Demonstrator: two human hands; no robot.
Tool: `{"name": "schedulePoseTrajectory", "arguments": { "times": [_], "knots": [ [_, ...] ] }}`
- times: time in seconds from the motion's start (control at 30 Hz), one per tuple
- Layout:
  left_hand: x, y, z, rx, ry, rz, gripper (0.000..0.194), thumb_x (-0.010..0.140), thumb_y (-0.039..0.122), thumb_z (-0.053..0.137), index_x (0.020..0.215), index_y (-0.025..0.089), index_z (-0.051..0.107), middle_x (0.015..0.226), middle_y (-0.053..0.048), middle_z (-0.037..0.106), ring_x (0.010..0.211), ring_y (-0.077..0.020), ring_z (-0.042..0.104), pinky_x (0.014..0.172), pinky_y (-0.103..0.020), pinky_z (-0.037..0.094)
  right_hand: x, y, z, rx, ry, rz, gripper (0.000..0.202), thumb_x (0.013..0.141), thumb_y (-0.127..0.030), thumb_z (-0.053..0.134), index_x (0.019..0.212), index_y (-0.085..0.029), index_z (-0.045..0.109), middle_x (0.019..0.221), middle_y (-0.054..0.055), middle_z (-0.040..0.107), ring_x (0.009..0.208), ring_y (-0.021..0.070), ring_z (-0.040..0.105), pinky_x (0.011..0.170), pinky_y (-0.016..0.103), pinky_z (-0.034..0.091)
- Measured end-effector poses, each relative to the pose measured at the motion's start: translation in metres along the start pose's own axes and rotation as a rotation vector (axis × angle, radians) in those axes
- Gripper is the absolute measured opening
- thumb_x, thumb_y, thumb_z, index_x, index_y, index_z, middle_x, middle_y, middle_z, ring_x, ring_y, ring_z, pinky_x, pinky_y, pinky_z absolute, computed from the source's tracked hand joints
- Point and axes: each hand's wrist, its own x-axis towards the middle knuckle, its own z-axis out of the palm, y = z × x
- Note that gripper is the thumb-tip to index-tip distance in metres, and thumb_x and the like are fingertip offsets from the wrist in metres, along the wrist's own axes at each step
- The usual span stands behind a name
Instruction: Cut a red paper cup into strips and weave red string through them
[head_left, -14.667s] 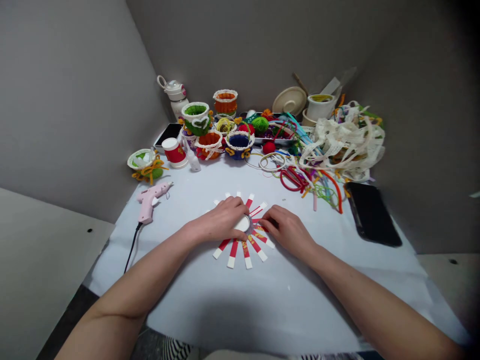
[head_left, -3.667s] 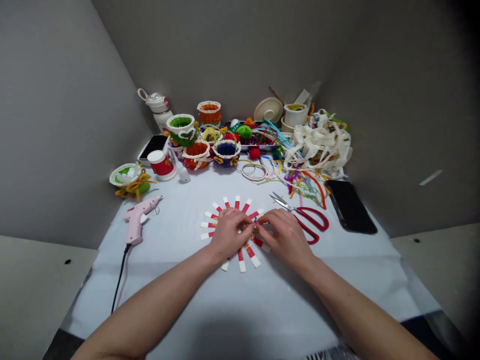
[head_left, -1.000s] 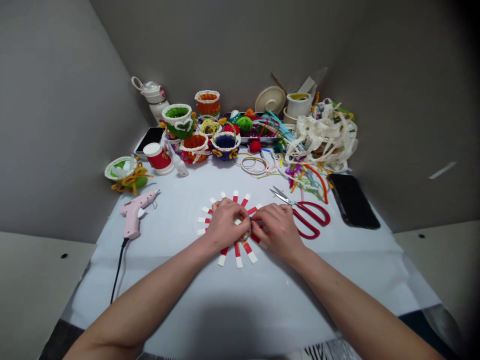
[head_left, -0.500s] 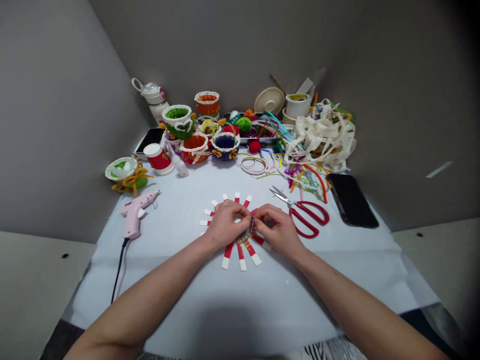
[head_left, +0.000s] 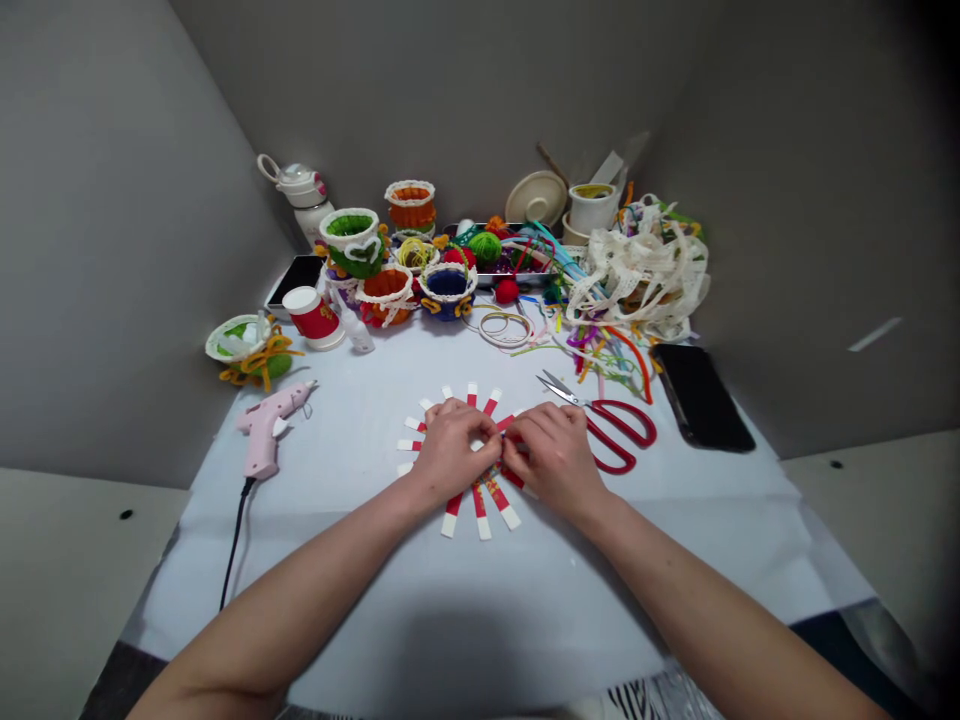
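A paper cup cut into red strips with white tips [head_left: 481, 505] lies fanned out flat on the white-covered table [head_left: 420, 610]. Over its left part rests my left hand [head_left: 454, 450], thumb and forefinger pinched together near the middle. My right hand [head_left: 551, 452] covers the right part, its fingers also closed, the fingertips meeting those of the left. What is between the fingertips is too small and hidden to name. Just right of my right hand lie open red-handled scissors [head_left: 621, 432].
A pink glue gun [head_left: 264, 430] with a black cord lies at left. A red paper cup [head_left: 313, 318], woven cups [head_left: 448, 290], a coil of cord [head_left: 506, 328], pipe cleaners [head_left: 607, 350] and white lace [head_left: 637, 275] stand behind. A black phone [head_left: 701, 398] lies at right.
My right hand has turned slightly, its fingers closing over the small dark strand seen between the hands before. My left hand stays pinched in nearly the same place. The view has shifted a little.
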Motion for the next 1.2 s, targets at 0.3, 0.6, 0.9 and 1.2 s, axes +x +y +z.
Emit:
{"name": "schedulePoseTrajectory", "arguments": {
  "times": [0.3,0.6,0.9,1.2],
  "knots": [
    [0.002,-0.006,-0.003,-0.109,0.012,0.01,0.012,0.081,0.011,0.066,0.076,0.022,0.068,0.082,0.002,0.072,0.096,-0.0218,0.061,0.097,-0.043,0.038,-0.004,0.006,0.006,0.654,-0.118,0.53,0.01,0.088,-0.028,0.056,0.084,-0.021,0.063,0.078,0.001,0.066,0.067,0.0157,0.056,0.066,0.031,0.043],
    [-0.001,-0.006,0.002,-0.02,0.038,0.075,0.008,0.086,0.017,0.067,0.079,0.022,0.068,0.084,0.001,0.074,0.101,-0.0233,0.059,0.094,-0.044,0.034,-0.001,0.006,-0.001,0.612,-0.101,0.48,0.011,0.087,-0.032,0.065,0.085,-0.022,0.07,0.083,0.003,0.071,0.079,0.0186,0.062,0.074,0.032,0.046],
    [-0.005,-0.007,0.004,0.155,0.0,0.229,0.01,0.094,0.024,0.065,0.089,0.025,0.074,0.11,-0.001,0.075,0.117,-0.0288,0.05,0.096,-0.049,0.029,0.002,0.006,-0.007,0.862,-0.009,0.73,0.027,0.086,-0.047,0.065,0.086,-0.02,0.064,0.08,0.002,0.065,0.073,0.016,0.057,0.07,0.029,0.047],
    [-0.005,-0.011,0.006,0.167,-0.042,0.228,0.014,0.095,0.025,0.064,0.091,0.026,0.077,0.114,-0.003,0.074,0.118,-0.0293,0.048,0.101,-0.051,0.029,0.0,0.022,-0.009,0.914,0.135,0.883,0.032,0.087,-0.052,0.065,0.09,-0.021,0.061,0.079,0.001,0.063,0.067,0.014,0.052,0.064,0.028,0.044]
  ]
}}
